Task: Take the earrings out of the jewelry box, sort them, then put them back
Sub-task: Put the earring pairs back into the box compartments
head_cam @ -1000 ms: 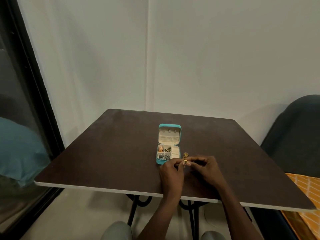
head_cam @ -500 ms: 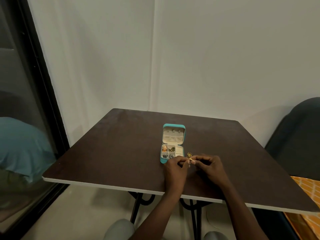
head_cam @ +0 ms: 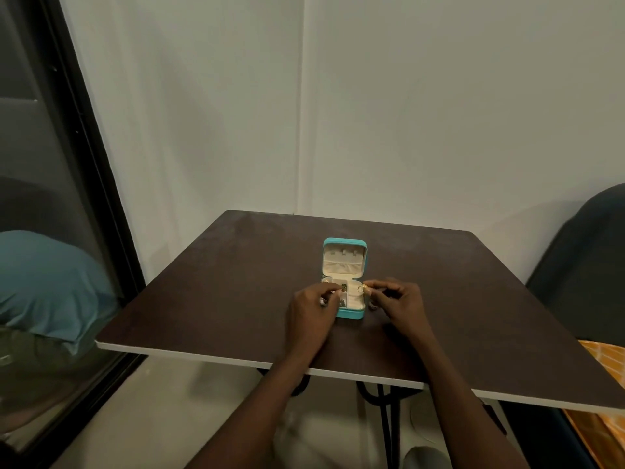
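A small teal jewelry box (head_cam: pixel 350 312) stands open at the middle of the dark table (head_cam: pixel 220 299), its cream lid upright. Small dark earrings (head_cam: pixel 344 286) lie in its left compartments. My right hand (head_cam: pixel 395 301) pinches a gold earring (head_cam: pixel 364 288) over the box's right compartment. My left hand (head_cam: pixel 313 311) hovers over the left side of the box with thumb and forefinger pinched; what they hold is too small to tell. It hides the box's near left corner.
The table stands in a wall corner, with its white front edge (head_cam: pixel 203 355) near me. A dark glass door (head_cam: pixel 50 198) is on the left. A dark chair (head_cam: pixel 588 265) and orange fabric (head_cam: pixel 605 367) are on the right.
Both hands were together just right of the box, holding the gold earring. They have parted: the right carried the earring over the box, the left moved over its left side.
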